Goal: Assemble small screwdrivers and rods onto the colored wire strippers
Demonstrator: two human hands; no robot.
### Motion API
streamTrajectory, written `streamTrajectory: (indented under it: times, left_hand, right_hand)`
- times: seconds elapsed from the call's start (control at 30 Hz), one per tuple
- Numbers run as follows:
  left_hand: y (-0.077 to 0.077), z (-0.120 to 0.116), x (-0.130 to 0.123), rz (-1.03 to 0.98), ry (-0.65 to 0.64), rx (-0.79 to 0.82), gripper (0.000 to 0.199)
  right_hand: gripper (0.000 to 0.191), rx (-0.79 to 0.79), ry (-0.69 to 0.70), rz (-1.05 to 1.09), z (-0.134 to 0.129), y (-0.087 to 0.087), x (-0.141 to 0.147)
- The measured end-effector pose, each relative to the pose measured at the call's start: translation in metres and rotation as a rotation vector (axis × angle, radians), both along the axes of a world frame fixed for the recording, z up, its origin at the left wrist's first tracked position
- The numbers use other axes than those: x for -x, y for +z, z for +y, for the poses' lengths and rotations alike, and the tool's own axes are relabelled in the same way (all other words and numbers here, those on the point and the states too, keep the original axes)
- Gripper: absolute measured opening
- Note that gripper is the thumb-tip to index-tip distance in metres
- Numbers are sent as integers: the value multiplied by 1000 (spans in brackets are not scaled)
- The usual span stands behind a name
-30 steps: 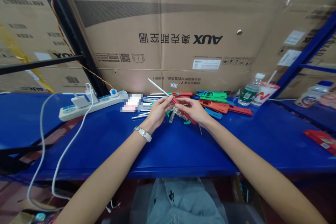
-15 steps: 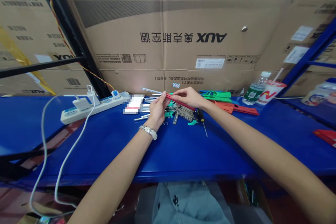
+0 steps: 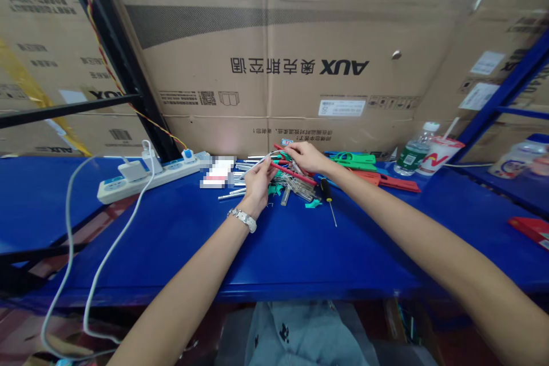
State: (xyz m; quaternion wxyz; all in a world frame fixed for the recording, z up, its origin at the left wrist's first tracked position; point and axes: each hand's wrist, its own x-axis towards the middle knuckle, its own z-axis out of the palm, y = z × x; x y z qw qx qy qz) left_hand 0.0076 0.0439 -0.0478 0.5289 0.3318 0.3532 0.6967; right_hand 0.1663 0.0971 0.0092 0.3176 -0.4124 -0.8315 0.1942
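My left hand (image 3: pixel 258 182), with a watch at its wrist, is closed on a long red piece (image 3: pixel 295 174) that slants down to the right. A thin metal rod also runs out to the left from its fingers. My right hand (image 3: pixel 305 156) is pinched just above and to the right, near a second red strip; what its fingertips hold is too small to make out. Beneath both hands lies a pile of metal parts (image 3: pixel 303 189) with green bits. A screwdriver (image 3: pixel 326 191) with a black and yellow handle rests right of the pile.
A white power strip (image 3: pixel 128 184) with plugs and cables lies at the left. Green pieces (image 3: pixel 355 158) and red pieces (image 3: pixel 397 183) are at the right, before a bottle (image 3: pixel 410 154) and a cup (image 3: pixel 437 155). Cardboard boxes (image 3: pixel 295 28) stand behind.
The red pieces between my hands now lie apart, one sloping down right and one higher up. The metal rod has tilted, its left end lower. My right hand has shifted slightly left.
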Motion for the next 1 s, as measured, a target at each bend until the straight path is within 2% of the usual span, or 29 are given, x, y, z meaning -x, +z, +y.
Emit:
streamTrajectory:
  times: [0.07, 0.27, 0.5, 0.7, 0.87, 1.0]
  left_hand:
    - [1, -1, 1, 13, 1, 7, 18]
    - [9, -4, 7, 47, 27, -78, 23]
    - [15, -6, 10, 57, 45, -154, 24]
    - [15, -7, 10, 80, 73, -182, 22]
    - [16, -7, 11, 135, 85, -204, 27]
    - [17, -8, 11, 126, 85, -208, 26]
  right_hand:
    - [28, -47, -24, -83, 3, 2, 2]
    - [21, -27, -44, -208, 1, 1, 6]
    - [19, -109, 27, -148, 2, 0, 2]
    - [41, -204, 63, -259, 8, -1, 0]
    - [40, -198, -8, -304, 10, -3, 0]
    - [38, -245, 18, -297, 13, -5, 3]
